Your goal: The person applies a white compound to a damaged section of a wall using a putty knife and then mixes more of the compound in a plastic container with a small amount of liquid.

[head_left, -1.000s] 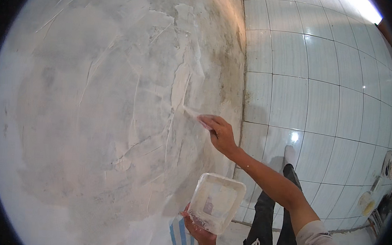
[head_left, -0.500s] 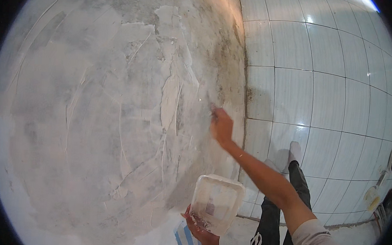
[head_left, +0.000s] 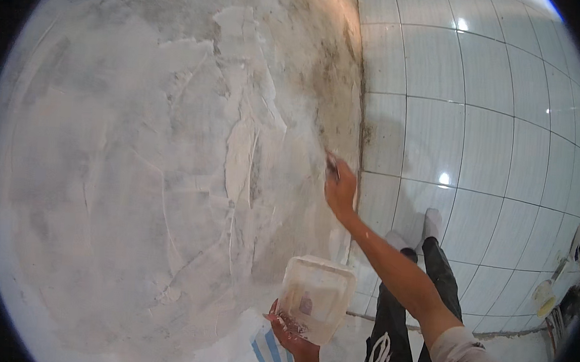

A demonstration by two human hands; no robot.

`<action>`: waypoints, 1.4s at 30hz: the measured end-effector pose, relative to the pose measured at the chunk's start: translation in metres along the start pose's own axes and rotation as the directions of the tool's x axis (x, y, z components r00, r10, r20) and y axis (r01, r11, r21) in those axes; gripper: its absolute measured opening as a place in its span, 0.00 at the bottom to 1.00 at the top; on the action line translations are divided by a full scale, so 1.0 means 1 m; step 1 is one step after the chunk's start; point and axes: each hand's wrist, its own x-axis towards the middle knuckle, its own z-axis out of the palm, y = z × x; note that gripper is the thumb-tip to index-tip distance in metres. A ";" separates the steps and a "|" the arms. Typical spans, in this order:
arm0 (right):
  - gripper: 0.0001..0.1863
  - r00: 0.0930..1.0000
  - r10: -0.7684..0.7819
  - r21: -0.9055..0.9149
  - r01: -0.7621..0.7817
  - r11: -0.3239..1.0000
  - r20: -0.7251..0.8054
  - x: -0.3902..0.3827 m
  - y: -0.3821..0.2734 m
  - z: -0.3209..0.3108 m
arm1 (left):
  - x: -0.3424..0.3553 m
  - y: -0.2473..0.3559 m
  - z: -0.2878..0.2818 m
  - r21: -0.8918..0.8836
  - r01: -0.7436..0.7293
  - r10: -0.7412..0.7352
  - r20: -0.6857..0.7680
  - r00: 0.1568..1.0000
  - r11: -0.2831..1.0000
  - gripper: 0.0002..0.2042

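Note:
My left hand (head_left: 294, 335) is closed round the lower left side of a whitish rectangular plastic tub (head_left: 329, 283). Smears of putty cling to the tub and to my fingers. My right hand (head_left: 341, 187) is raised against the wall, shut on a small putty knife (head_left: 331, 162); its blade is blurred and mostly hidden by the hand. Pale, wet-looking putty covers much of the grey wall (head_left: 124, 171), with ridges and a thick cream patch (head_left: 241, 155) left of my right hand. Bare, stained plaster shows near the corner.
Glossy pale tiles (head_left: 432, 136) meet the wall along a dark joint at the right. My feet (head_left: 433, 223) in light socks stand on them. A blue-and-white striped piece (head_left: 273, 354) lies below the tub. A round yellowish container (head_left: 547, 299) and other items sit at far right.
My right hand has moved slightly right and down along the wall, toward the tiled corner. The tub in my left hand has shifted a little left as the view moved.

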 end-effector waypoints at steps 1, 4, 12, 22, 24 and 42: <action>0.19 0.998 0.043 0.062 -0.046 0.997 0.041 0.013 0.009 0.010 | -0.001 -0.004 0.000 0.023 -0.014 0.014 0.006 1.000 1.000 0.30; 0.23 0.994 -0.018 0.093 0.008 0.996 0.105 0.000 0.008 0.041 | 0.007 -0.016 -0.009 0.016 0.001 -0.001 -0.009 1.000 1.000 0.32; 0.24 0.905 0.009 0.142 -0.076 0.987 0.426 -0.098 0.013 -0.018 | 0.031 -0.017 -0.009 0.041 -0.015 0.014 0.014 1.000 0.999 0.33; 0.27 0.988 -0.025 -0.048 0.033 0.998 0.155 -0.063 0.053 0.030 | 0.054 -0.034 -0.006 0.077 0.013 -0.013 -0.003 1.000 0.997 0.34; 0.27 0.883 0.255 -0.056 -0.253 0.966 0.394 -0.095 0.014 0.031 | 0.056 -0.028 -0.016 0.104 -0.014 0.016 -0.018 1.000 0.994 0.34; 0.13 0.850 0.492 -0.105 -0.481 0.870 0.186 -0.077 0.047 0.020 | 0.066 -0.038 0.001 0.085 0.089 -0.094 0.051 0.994 0.992 0.34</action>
